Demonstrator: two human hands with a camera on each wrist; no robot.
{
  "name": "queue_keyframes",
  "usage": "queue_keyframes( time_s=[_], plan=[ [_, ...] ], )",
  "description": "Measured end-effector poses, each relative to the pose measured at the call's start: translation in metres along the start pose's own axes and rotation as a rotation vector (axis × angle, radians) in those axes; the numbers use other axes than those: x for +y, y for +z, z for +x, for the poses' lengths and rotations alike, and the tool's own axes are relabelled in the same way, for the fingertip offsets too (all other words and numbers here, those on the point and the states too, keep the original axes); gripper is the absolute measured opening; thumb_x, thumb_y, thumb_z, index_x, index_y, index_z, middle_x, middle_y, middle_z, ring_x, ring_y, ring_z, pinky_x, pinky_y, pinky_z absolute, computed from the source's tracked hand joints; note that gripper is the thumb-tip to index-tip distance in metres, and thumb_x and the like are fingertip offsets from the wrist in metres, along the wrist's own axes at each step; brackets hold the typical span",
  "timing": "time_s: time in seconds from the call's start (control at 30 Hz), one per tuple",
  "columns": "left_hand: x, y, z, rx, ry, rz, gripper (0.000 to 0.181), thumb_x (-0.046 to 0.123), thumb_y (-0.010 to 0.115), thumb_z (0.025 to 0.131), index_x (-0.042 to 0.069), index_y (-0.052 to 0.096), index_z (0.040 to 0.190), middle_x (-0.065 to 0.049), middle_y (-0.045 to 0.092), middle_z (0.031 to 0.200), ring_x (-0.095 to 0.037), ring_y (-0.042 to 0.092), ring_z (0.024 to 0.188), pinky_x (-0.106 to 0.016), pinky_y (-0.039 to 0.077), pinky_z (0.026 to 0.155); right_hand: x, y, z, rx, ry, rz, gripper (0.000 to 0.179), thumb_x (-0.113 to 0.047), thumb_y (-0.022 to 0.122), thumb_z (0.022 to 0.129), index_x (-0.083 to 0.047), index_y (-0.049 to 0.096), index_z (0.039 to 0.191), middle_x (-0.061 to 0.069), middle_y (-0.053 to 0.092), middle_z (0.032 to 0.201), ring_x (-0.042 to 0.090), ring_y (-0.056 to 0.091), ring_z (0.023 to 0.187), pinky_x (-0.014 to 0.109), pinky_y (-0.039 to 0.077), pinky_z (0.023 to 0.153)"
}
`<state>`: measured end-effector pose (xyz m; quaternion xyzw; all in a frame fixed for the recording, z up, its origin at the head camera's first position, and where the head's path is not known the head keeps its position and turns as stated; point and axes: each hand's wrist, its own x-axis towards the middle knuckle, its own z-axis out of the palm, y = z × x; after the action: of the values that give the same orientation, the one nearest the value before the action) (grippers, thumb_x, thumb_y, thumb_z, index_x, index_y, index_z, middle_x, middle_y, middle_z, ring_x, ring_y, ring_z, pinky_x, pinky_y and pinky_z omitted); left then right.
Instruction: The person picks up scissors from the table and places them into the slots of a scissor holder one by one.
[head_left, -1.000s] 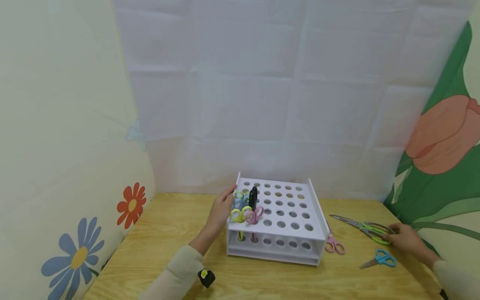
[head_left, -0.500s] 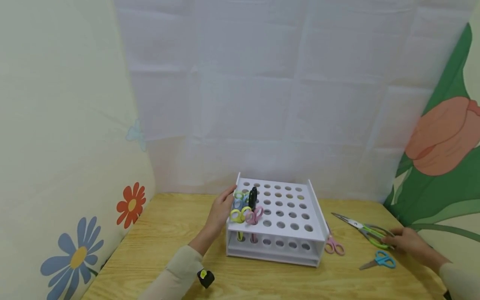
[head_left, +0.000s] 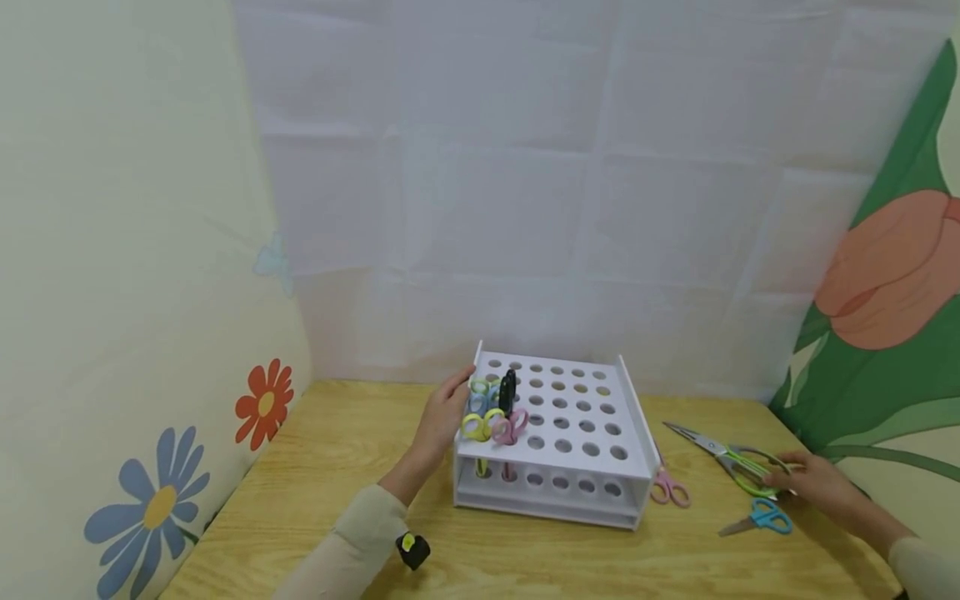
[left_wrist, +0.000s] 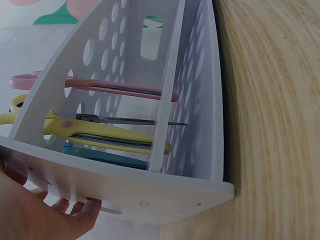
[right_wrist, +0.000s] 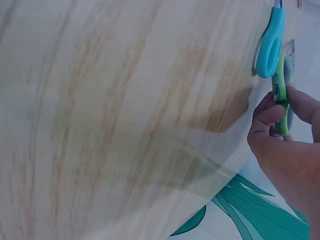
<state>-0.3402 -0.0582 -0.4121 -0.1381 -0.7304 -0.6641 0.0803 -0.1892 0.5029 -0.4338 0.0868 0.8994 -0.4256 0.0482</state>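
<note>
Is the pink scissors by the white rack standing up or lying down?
Lying down. The pink scissors lie flat on the table beside the rack.

Staged tabletop booth, wooden table (head_left: 330, 467), white sheet backdrop (head_left: 525, 208), flower-print side panels (head_left: 135, 333)

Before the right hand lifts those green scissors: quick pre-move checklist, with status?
1. Right hand on the green scissors: ok, fingers curl round the handle loops.
2. Green scissors clear of neighbours: ok in the head view, the blue scissors and pink scissors lie apart from them on the table.
3. Blades closed: ok, they form a single point toward the rack.
4. Left hand steadying the white rack: ok, it rests against the rack's left side.
5. Free holes in the rack: ok, only the left columns hold scissors.
6. Firmness of the grip: cannot tell.
</note>
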Motion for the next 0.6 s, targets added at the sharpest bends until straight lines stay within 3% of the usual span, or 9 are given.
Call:
queue_keyframes(
  time_s=[0.17,0.43,0.6],
  plan=[
    [0.001,0.0,0.0,-0.001,-0.008,0.007,0.042,0.017,0.049,0.103,0.008,0.06,0.143,-0.012,0.053,0.148,-0.032,0.042,0.14,-0.05,0.03,0.116,0.004,-0.002,-0.001,0.008,-0.017,0.065,0.073,-0.014,0.06,0.102,0.033,0.016,0.137,0.012,0.069,0.095,0.022,0.067,0.084,0.035,0.058,0.075],
    [0.003,-0.001,0.0,-0.017,0.013,0.001,0.044,0.017,0.048,0.103,0.005,0.058,0.144,-0.012,0.052,0.149,-0.031,0.04,0.141,-0.048,0.029,0.116,-0.003,-0.007,-0.003,-0.003,0.027,0.134,0.075,-0.015,0.059,0.104,0.03,0.013,0.143,0.011,0.069,0.098,0.021,0.067,0.086,0.039,0.058,0.079],
    [0.001,-0.001,-0.001,-0.024,0.014,-0.002,0.045,0.017,0.047,0.103,0.004,0.057,0.145,-0.012,0.051,0.15,-0.031,0.04,0.142,-0.048,0.029,0.117,-0.009,-0.01,-0.006,0.006,0.028,0.113,0.076,-0.019,0.056,0.106,0.028,0.012,0.145,0.01,0.066,0.094,0.024,0.063,0.082,0.041,0.056,0.076]
  ],
)
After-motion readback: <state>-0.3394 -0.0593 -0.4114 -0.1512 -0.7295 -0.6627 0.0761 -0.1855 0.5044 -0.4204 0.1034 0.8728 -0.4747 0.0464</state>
